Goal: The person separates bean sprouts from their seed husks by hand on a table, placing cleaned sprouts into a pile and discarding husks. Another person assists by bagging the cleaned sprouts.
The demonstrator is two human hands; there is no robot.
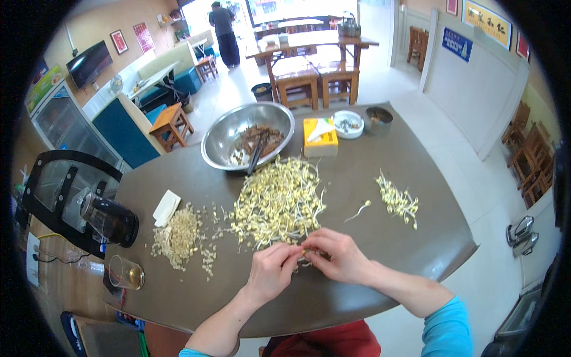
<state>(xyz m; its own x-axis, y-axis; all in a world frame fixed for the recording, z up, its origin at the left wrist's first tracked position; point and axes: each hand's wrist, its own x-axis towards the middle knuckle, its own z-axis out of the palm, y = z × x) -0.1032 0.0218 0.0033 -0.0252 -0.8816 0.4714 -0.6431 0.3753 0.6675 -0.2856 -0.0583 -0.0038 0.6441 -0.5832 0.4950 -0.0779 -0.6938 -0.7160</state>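
Note:
Both hands meet at the near edge of a large heap of soybean sprouts (pixel 276 201). Thumb and fingertips of my left hand (pixel 275 267) pinch together against those of my right hand (pixel 337 256). Between them a yellow sprout head (pixel 304 252) shows; the fingers hide the rest of it. A few white stems lie on the table just under my fingers. To the right is a smaller bunch of sprouts (pixel 397 201), with one single sprout (pixel 359 210) between it and the heap. At left lies a pile of pale bean hulls (pixel 178 236), some scattered toward the heap.
Behind the heap stands a steel bowl (pixel 214 138) with brown food and dark chopsticks. Beside it are a yellow tissue box (pixel 321 147), a white ashtray (pixel 348 125) and a metal cup (pixel 379 117). A drinking glass (pixel 126 273) and a dark jug (pixel 113 221) stand at left. Someone (pixel 223 33) stands far back.

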